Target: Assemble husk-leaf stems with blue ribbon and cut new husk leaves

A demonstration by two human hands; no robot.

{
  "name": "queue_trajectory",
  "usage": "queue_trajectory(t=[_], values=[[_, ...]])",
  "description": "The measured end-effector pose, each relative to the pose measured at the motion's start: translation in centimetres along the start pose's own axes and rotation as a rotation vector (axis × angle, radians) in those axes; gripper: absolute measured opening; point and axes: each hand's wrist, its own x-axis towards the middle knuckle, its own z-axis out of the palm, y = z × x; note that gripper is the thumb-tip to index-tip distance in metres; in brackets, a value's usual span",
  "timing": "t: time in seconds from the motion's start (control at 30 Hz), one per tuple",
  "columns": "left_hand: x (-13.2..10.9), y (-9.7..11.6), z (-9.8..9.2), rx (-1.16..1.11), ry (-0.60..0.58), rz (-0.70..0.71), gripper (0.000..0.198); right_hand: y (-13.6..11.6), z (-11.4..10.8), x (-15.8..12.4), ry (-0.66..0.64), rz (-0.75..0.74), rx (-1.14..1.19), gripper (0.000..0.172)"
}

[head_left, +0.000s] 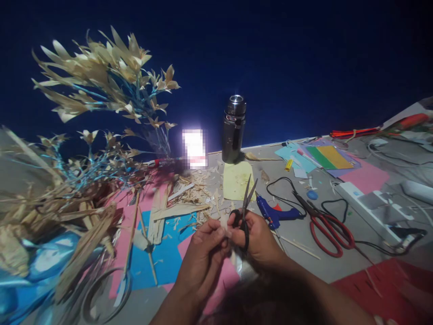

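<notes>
My right hand (259, 237) is closed around the black handles of a pair of scissors (245, 205), whose slightly parted blades point up and away. Its thumb and finger also meet the fingertips of my left hand (208, 241). Between the two hands is a small pale piece (224, 220), perhaps husk; its exact shape is too small to make out. My left hand pinches this piece. Just right of the scissors lies a blue glue gun (275, 212). Beneath the hands are pink and blue sheets (169, 248) strewn with pale scraps.
Dried husk flowers on blue stems (128, 90) stand at left, above loose husks (88, 234) and a tape roll (106, 295). A dark thermos (234, 131) stands at the back on yellow paper (237, 180). Red-handled scissors (331, 232), a power strip (375, 212) and cables lie right.
</notes>
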Motion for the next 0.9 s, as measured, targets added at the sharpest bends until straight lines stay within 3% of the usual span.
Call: queue_trajectory(t=[0.13,0.47,0.63,0.77,0.9], values=[[-0.4,0.5,0.0,0.023,-0.038,-0.067,0.024,-0.6,-0.3,-0.1,-0.055,0.034,-0.051,0.037],[-0.5,1.3,0.3,0.223,-0.118,-0.032,0.02,-2.4,-1.3,-0.1,-0.187,0.083,-0.242,0.03],[-0.4,0.7,0.2,0.169,-0.055,0.049,0.02,-1.4,-0.9,0.1,-0.096,0.047,-0.142,0.036],[-0.1,0.4,0.1,0.096,-0.106,-0.024,0.017,-1.4,-0.4,0.1,-0.088,0.104,-0.082,0.038],[-0.1,0.7,0.0,0.027,-0.164,-0.092,0.017,-1.8,-1.0,0.2,-0.162,0.16,-0.032,0.04]])
